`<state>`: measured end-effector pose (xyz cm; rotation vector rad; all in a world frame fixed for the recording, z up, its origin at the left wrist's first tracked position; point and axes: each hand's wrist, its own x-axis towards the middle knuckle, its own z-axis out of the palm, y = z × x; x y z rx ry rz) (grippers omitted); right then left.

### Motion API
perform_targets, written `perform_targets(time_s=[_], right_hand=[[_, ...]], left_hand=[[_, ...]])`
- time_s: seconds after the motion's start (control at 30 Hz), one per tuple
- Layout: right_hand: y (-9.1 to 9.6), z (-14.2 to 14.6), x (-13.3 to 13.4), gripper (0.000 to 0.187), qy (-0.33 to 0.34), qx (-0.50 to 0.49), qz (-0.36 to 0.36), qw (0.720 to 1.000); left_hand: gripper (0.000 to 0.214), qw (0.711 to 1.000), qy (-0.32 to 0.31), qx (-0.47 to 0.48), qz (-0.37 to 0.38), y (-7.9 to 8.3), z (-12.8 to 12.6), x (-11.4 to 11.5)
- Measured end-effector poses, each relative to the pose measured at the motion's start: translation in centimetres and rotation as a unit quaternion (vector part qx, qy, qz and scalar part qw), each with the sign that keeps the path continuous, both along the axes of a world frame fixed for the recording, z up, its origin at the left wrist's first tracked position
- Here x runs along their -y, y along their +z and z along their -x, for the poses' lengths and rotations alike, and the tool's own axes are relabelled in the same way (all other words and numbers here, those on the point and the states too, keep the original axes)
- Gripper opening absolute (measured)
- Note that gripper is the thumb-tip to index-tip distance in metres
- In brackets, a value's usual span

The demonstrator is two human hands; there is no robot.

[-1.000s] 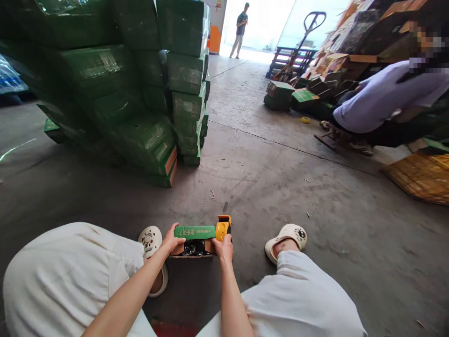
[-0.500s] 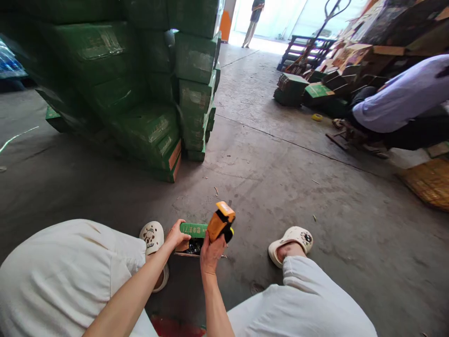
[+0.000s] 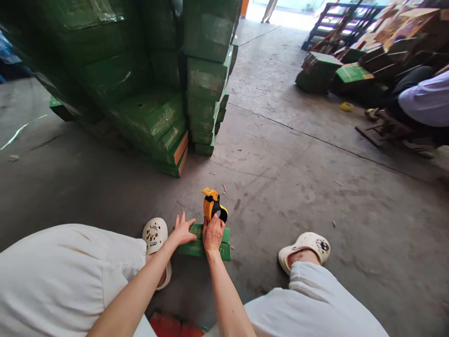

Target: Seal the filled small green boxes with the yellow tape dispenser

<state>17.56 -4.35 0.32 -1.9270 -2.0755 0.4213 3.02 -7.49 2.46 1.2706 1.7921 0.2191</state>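
A small green cardboard box [image 3: 194, 249] sits on the floor between my feet, its top flaps folded over so the inside is hidden. My right hand [image 3: 213, 236] grips an orange and black tape dispenser [image 3: 209, 206] with a yellow-edged ring, holding it upright over the right part of the box. My left hand [image 3: 183, 231] has its fingers spread at the box's left end, the fingertips by the top flap. Whether it presses on the cardboard I cannot tell.
Stacked green cartons [image 3: 205, 82] wrapped in film rise ahead on the left. More cartons [image 3: 317, 70] and a dark pallet [image 3: 342, 23] stand at the far right, near a crouching person [image 3: 426, 100]. A yellow tape roll [image 3: 346, 107] lies there. Something red [image 3: 164, 325] is below me.
The box's open top, with dark contents showing, is now covered by its flaps. My left hand has let go of the flap and spread its fingers. The tape dispenser has shifted slightly left and up.
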Motion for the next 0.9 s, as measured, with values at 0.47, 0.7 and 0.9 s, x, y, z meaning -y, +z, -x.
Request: perform_targets(time_s=[0.47, 0.7, 0.9], right_hand=[[2.5, -1.0, -0.2, 0.052, -0.078, -0.09, 0.018, 0.993], [10.0, -4.8, -1.3, 0.059, -0.256, -0.241, 0.006, 0.936], [10.0, -8.6, 3.7, 0.069, -0.3, -0.34, -0.018, 0.891]], left_hand=[[0.125, 0.94, -0.25, -0.185, -0.142, -1.7, -4.3, 3.4], [0.127, 0.884, -0.401, -0.133, -0.2, 1.0, -4.7, 0.0], [0.129, 0.875, -0.429, -0.12, -0.189, 0.5, -4.7, -2.3]])
